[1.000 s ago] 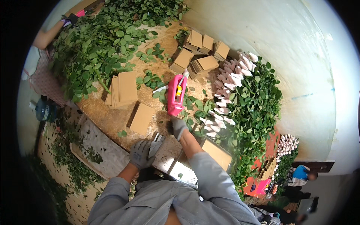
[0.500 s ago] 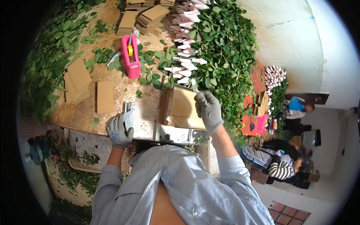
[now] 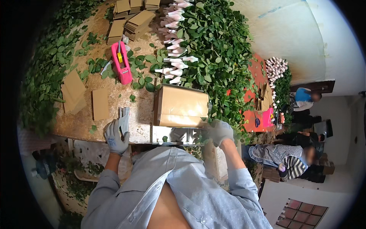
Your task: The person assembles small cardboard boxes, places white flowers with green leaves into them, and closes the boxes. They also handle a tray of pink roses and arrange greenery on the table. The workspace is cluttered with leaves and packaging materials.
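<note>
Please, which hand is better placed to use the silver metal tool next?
Probably the left hand: its fingers and thumb are at the near end of the silver metal tool. The right hand, blurred, is farther away, near the lower right corner of the brown paper stack.

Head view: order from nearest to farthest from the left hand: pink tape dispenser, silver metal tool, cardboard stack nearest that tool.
1. Silver metal tool, at the left hand
2. Cardboard stack, ahead, slightly left
3. Pink tape dispenser, farthest ahead
</note>
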{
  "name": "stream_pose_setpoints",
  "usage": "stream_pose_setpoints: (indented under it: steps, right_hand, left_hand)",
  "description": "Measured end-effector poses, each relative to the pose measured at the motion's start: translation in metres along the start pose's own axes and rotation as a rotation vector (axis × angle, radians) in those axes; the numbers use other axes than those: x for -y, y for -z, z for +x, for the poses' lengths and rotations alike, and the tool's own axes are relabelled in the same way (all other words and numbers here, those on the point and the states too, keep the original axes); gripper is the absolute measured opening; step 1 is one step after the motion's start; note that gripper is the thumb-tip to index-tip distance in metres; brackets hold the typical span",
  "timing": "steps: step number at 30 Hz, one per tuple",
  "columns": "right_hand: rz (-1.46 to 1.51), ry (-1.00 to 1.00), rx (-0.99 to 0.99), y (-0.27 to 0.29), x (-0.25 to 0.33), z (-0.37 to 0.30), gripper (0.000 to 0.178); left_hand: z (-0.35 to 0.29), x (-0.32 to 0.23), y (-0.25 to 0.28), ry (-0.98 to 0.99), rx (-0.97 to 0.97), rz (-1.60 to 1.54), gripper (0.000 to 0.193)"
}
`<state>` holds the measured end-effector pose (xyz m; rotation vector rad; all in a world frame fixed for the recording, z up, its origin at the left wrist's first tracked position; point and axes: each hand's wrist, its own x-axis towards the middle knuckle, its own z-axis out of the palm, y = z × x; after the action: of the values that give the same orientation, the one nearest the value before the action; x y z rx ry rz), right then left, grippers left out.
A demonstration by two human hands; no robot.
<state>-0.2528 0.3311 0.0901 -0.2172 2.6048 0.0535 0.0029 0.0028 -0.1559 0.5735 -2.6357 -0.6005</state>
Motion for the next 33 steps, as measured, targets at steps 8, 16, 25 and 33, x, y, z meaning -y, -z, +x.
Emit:
stream_pose_setpoints:
  steps: [8, 16, 25, 33]
  right_hand:
    - [0.32, 0.69, -0.22, -0.034, 0.061, 0.049, 0.03]
    - [0.333, 0.919, -0.179, 0.014, 0.185, 0.097, 0.029]
    - [0.353, 0.667, -0.013, -0.049, 0.343, 0.217, 0.047]
    - [0.397, 0.88, -0.422, -0.055, 0.344, 0.184, 0.038]
  left_hand:
    - [0.014, -0.016, 0.029, 0.033, 0.069, -0.088, 0.078]
    - [0.069, -0.065, 0.06, 0.058, -0.014, -0.307, 0.046]
    - [0.133, -0.048, 0.066, 0.315, 0.22, -0.525, 0.035]
    - [0.172, -0.015, 0.035, 0.596, -0.022, -1.041, 0.025]
